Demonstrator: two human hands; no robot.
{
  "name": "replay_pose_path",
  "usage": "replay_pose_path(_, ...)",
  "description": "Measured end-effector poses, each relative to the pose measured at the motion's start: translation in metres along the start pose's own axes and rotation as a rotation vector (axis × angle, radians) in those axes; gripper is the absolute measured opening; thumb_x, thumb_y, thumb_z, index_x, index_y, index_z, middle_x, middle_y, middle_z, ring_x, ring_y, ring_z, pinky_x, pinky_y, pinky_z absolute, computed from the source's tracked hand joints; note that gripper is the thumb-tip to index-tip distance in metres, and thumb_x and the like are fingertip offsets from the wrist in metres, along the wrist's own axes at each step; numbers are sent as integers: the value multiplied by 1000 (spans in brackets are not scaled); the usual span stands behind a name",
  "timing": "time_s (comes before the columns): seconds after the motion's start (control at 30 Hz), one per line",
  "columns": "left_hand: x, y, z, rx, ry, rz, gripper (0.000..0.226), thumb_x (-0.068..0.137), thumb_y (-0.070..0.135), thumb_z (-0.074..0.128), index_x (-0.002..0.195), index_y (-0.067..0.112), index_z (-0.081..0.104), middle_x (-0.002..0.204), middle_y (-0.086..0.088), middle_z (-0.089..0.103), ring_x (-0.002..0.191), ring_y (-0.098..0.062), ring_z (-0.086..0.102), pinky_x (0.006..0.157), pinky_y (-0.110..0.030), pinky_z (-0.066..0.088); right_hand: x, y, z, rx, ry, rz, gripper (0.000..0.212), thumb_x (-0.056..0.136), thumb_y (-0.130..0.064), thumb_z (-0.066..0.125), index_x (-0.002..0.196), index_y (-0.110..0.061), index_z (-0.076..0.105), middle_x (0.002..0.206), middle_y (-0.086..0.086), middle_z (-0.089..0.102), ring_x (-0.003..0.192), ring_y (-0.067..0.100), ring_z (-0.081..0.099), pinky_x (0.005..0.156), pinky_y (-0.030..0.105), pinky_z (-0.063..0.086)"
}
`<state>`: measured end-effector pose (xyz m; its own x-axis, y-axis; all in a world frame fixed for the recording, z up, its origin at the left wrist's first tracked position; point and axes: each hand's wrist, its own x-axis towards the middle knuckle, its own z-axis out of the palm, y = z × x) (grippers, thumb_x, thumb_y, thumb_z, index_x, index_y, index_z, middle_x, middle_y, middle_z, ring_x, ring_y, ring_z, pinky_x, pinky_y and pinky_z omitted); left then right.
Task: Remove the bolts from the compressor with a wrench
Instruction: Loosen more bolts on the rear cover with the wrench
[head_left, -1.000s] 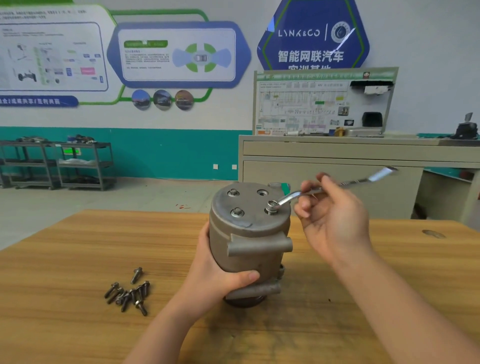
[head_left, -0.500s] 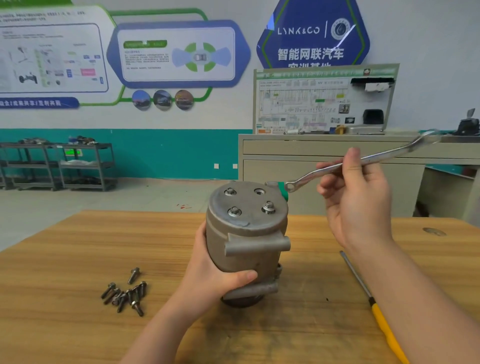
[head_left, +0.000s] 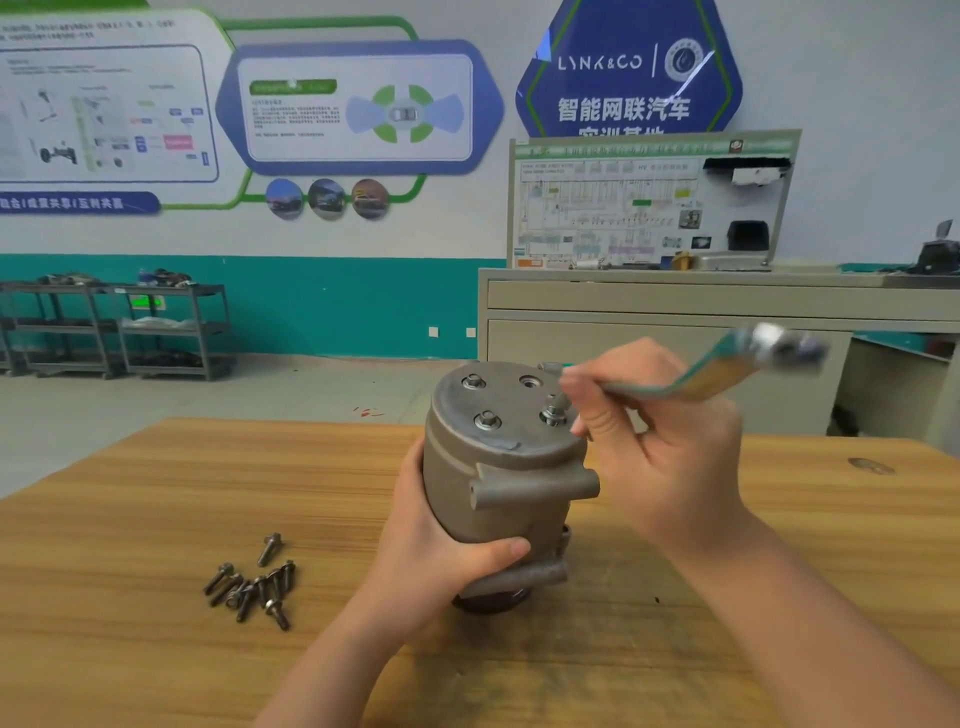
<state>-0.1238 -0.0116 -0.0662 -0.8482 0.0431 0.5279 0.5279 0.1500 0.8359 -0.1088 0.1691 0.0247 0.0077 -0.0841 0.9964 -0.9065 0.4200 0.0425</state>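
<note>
- The compressor (head_left: 506, 483) stands on end on the table (head_left: 130, 519), near the middle, its flat top facing up.
- The left hand (head_left: 441, 551) grips its side, thumb curled across the front of the body, steadying it.
- The right hand (head_left: 660, 441) holds the wrench (head_left: 727, 374) by its shank, fingers curled round it. The far end is blurred, so it looks to be in motion.
- The near end of the wrench is hidden behind the fingers, so I cannot tell whether it sits on a bolt head.
- On top, the near right bolt (head_left: 555, 410) stands proud of the surface, seemingly partly backed out. The near left bolt (head_left: 487, 420) and far left bolt (head_left: 472, 383) sit low. The far right hole (head_left: 531, 383) looks empty.
- A heap of loose bolts (head_left: 254, 584) lies on the table well to the left of the compressor.
- Step in hand, as I judge it: working out the near right bolt, with two more left on this face.
- The next move calls for seating the wrench squarely on that head, or spinning the raised bolt out with the fingertips, while the left hand stops the body turning.
- Against half a second ago: the wrench was lifted clear above the top then, and is now brought down beside the near right bolt, the hand closer to the compressor.
- The yellow-handled tool seen on the table at the right then is now out of sight behind the right arm.
- The compressor, left hand and bolt heap stay where they were.
</note>
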Motion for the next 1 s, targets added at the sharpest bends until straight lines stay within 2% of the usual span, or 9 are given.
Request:
replay_pose_path(0.07,0,0,0,2,-6,-1,110,39,43,92,131,40,33,135,13,51,122,3,51,99,-16,43,-6,1,2,-103,-55,-175,9,95,-17,60,94,-8,58,77,10,64,65,17,58,60,22,49)
replay_pose_path(0.13,1,-1,-1,-1,-30,9,110,43,36,95,133,39,32,134,11,52,121,1,53,99,-17,45,-14,4,5,-164,-93,-308,12,94,-15,62,92,-6,54,78,17,66,70,18,57,62,22,49)
replay_pose_path(0.23,2,-3,-3,-39,-26,2,112,42,32,96,134,36,33,132,11,56,120,-2,55,99,-19,46,-26,8,9,-59,-33,-256,16,102,-23,47,94,-10,49,87,14,66,73,18,57,62,26,48)
replay_pose_path(0.37,2,-5,-6,-51,-54,-24,112,42,41,94,134,43,29,126,25,55,118,7,53,89,-6,42,-27,-2,19,418,339,265,18,97,-13,36,97,-29,45,81,11,64,53,19,55,52,29,43)
replay_pose_path(0.47,3,-5,-7,-46,-55,-32,110,42,43,93,131,45,30,126,26,55,117,9,52,88,-5,42,-13,-5,20,697,620,761,14,91,-7,34,90,-19,41,63,10,66,41,22,50,46,20,38)
replay_pose_path(0.53,3,-5,-7,-47,-54,-32,110,41,42,93,131,43,30,128,22,54,116,9,53,88,-4,42,-3,3,13,856,634,1018,17,95,-2,32,90,-15,41,59,13,64,38,20,48,42,19,37)
replay_pose_path(0.67,3,-7,-6,-46,-55,-24,109,41,43,93,130,44,31,127,22,55,117,8,53,88,-5,42,17,22,-6,978,344,1348,16,103,-11,39,90,-12,47,66,12,68,43,14,54,40,19,42)
replay_pose_path(0.8,5,-10,-7,-30,-64,-17,108,42,45,93,128,50,29,119,36,54,116,10,52,87,-4,42,20,26,-15,1068,244,1351,16,103,-15,39,92,-10,50,74,13,70,51,15,61,45,22,49)
replay_pose_path(1.0,5,-12,-9,-21,-66,-24,109,41,53,94,127,57,26,118,38,53,115,11,52,84,-2,42,23,14,-9,1030,460,1104,22,104,-22,40,87,-11,49,70,9,70,52,11,61,48,21,49)
